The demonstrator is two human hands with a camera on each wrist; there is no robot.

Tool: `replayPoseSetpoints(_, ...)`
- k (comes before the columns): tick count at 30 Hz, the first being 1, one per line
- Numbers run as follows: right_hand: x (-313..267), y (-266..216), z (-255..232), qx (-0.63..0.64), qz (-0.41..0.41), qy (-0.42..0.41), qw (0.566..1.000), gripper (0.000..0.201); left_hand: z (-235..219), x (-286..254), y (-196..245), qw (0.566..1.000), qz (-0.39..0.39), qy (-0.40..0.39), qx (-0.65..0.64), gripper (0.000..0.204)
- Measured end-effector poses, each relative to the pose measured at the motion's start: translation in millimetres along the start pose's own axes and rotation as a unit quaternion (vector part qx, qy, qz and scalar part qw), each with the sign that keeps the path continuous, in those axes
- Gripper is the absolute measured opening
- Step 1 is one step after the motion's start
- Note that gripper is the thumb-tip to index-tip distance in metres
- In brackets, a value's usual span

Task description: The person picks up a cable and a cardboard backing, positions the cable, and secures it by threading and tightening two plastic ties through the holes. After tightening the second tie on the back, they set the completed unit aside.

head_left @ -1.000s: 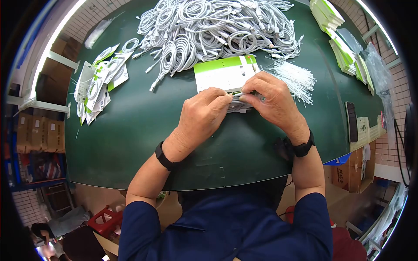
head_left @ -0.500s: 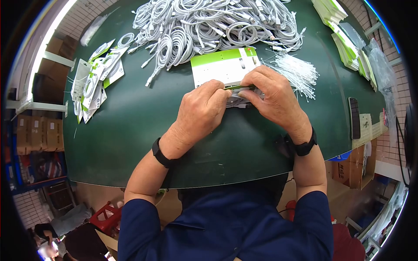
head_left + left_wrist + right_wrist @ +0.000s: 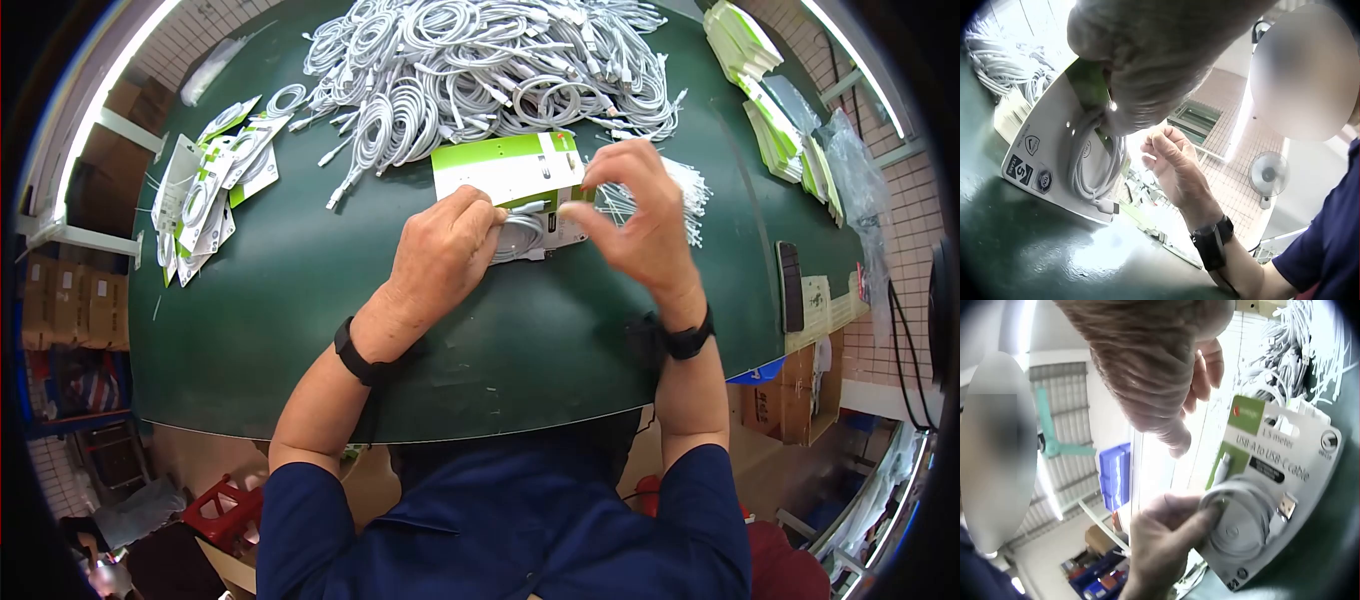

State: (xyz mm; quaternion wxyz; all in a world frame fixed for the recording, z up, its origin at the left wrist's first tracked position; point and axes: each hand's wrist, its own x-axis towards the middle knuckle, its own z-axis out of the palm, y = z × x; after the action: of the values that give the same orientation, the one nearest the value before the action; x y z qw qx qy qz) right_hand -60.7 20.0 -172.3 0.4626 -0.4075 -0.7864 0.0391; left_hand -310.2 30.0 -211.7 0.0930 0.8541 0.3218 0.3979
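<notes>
On the green table [image 3: 300, 300] my left hand [image 3: 485, 225] grips a coiled white cable [image 3: 520, 238] against a white and green packaging card [image 3: 560, 232], tilted up off the table. The right wrist view shows the left hand's fingers [image 3: 1172, 528] on the coil [image 3: 1238, 528] and the card's print, "USB-A to USB-C cable" [image 3: 1285, 462]. My right hand [image 3: 578, 210] hovers just right of the card, thumb and forefinger pinched together and the other fingers raised. Whether something thin sits in that pinch is unclear. From the left wrist, that hand [image 3: 1169, 159] is apart from the card [image 3: 1047, 150].
A stack of blank cards [image 3: 505, 165] lies just behind the hands. Behind it is a big heap of white cables [image 3: 480, 70]. Packed cards [image 3: 205, 190] lie far left and a bundle of white ties [image 3: 670, 190] to the right. Card stacks [image 3: 770, 110] and a phone [image 3: 788, 285] lie along the right edge.
My right hand has let go of the cable and card and lifted up and to the right, its fingers spreading. The left hand still holds the coil on the card.
</notes>
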Motion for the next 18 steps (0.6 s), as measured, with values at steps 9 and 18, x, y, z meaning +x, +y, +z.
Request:
replayPoseSetpoints(9, -33.2, -32.8, 50.1, -0.179, 0.071, -0.100, 0.976, 0.032, 0.2, -3.9, 0.0, 1.000, 0.000, 0.013, 0.008, 0.019)
replayPoseSetpoints(18, -41.9, -29.4, 65.5, -0.204, 0.047, -0.080, 0.975, 0.025, -0.2, -4.1, 4.3, 1.000, 0.003, 0.007, 0.008, 0.018)
